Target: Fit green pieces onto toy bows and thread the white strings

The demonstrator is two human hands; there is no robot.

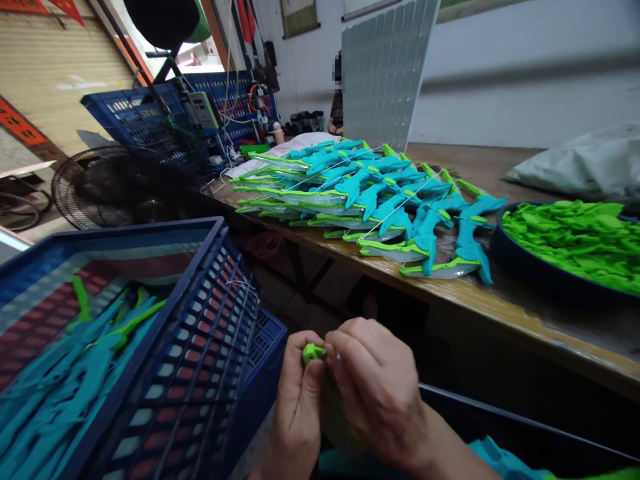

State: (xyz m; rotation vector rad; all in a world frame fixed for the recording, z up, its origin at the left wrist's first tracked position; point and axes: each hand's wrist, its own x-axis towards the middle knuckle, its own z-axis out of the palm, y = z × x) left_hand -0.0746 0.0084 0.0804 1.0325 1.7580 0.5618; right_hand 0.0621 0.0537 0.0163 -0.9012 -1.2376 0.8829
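Low in the middle of the head view, my left hand (297, 400) is closed around a bright green plastic piece (313, 353), whose end pokes out between thumb and forefinger. Against its right side, my right hand (375, 380) is pinched shut, fingertips pressed at the piece. A small pale spot shows at those fingertips, too small to name. The rest of the piece is hidden by my hands; a blurred green area lies below them. Under my right forearm, teal plastic parts (495, 457) show at the bottom edge.
A wooden table (530, 327) bears a pile of teal and green toy bows (370, 190) with white strings. Green parts fill a dark round tub (545, 277). At left stands a blue crate (200, 360) holding teal pieces, with a fan (100, 190) behind. A person (337, 113) sits beyond the table.
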